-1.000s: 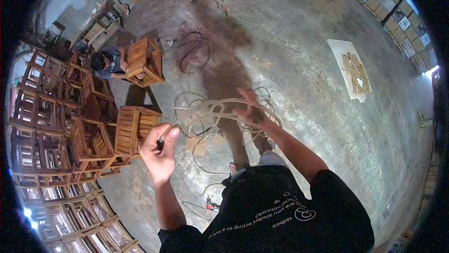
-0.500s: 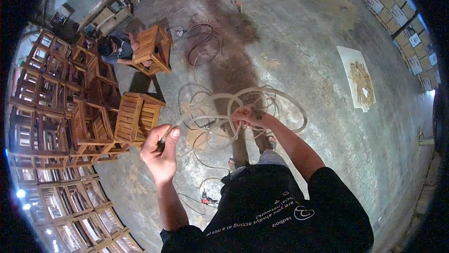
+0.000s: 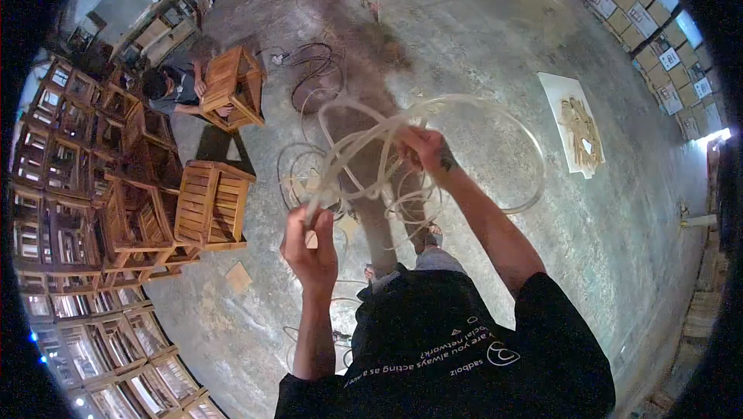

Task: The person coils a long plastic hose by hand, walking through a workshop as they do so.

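A pale, flexible hose (image 3: 360, 140) hangs in several tangled loops between my hands, in front of my body. My left hand (image 3: 311, 245) is closed around the hose at the lower left of the bundle. Higher and to the right, my right hand (image 3: 424, 148) grips the upper strands, its fingers partly hidden by the coils. One wide loop swings out past my right wrist. More loops dangle below, over my legs and the floor. The loops are somewhat blurred by motion.
Slatted wooden stools (image 3: 213, 206) and stacked wooden frames (image 3: 66, 160) stand on the left. Behind them a person (image 3: 182, 90) handles another wooden stool (image 3: 232, 86). More hose (image 3: 317, 71) lies on the floor ahead. A white sheet with wood pieces (image 3: 576, 129) and stacked cartons (image 3: 658, 36) are at right.
My left hand has moved right, closer to my right hand, and my right hand has risen. The hose loops have bunched together, and the right loop has spread wider. The view has shifted slightly.
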`<state>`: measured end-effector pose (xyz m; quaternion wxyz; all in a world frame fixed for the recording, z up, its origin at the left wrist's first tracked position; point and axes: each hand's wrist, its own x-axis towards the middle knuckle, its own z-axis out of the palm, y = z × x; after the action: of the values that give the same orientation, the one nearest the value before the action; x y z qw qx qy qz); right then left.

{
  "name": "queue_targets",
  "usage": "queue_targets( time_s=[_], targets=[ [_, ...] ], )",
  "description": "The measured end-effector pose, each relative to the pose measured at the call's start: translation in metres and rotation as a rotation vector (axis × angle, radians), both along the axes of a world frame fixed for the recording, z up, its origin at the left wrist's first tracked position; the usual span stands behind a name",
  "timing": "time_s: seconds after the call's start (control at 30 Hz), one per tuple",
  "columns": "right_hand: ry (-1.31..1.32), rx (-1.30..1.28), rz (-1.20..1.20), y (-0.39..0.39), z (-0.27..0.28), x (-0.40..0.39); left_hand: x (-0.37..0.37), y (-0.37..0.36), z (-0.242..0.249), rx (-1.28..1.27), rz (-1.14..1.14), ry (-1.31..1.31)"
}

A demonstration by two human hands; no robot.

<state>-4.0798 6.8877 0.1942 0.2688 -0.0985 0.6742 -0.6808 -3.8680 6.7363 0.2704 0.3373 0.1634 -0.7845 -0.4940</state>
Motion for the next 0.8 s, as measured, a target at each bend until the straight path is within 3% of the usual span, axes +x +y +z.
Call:
queue_targets(
  time_s=[0.07, 0.17, 0.23, 0.27, 0.37, 0.4, 0.5, 0.53, 0.63, 0.8],
  targets=[
    [0.238, -0.116, -0.057, 0.010, 0.009, -0.016, 0.010, -0.005, 0.006, 0.345, -0.328, -0.078],
    [0.397, -0.280, -0.185, 0.014, 0.046, -0.022, 0.016, 0.003, 0.006, 0.534, -0.906, -0.067],
    [0.446, -0.291, -0.207, 0.024, 0.069, -0.026, 0.008, 0.017, 0.008, 0.559, -1.133, -0.117],
    [0.469, -0.283, -0.169, 0.033, 0.082, -0.027, 0.006, 0.026, -0.001, 0.743, -1.113, -0.290],
    [0.318, -0.441, -0.283, 0.034, 0.118, -0.013, -0.020, 0.025, -0.032, 0.301, -0.936, -0.544],
    [0.325, -0.452, -0.309, 0.034, 0.122, -0.012, -0.026, 0.026, -0.043, 0.187, -0.840, -0.365],
    [0.401, -0.471, -0.267, 0.037, 0.134, -0.001, -0.050, 0.023, -0.039, 0.736, -0.719, -0.308],
    [0.470, -0.469, -0.249, 0.037, 0.132, 0.002, -0.054, 0.025, -0.030, 0.791, -0.671, -0.266],
    [0.555, -0.400, -0.213, 0.042, 0.137, 0.012, -0.066, 0.025, 0.020, 1.129, -0.637, 0.134],
    [0.647, -0.461, -0.208, 0.049, 0.133, 0.012, -0.070, 0.008, 0.038, 1.048, -0.587, 0.042]
  ],
)
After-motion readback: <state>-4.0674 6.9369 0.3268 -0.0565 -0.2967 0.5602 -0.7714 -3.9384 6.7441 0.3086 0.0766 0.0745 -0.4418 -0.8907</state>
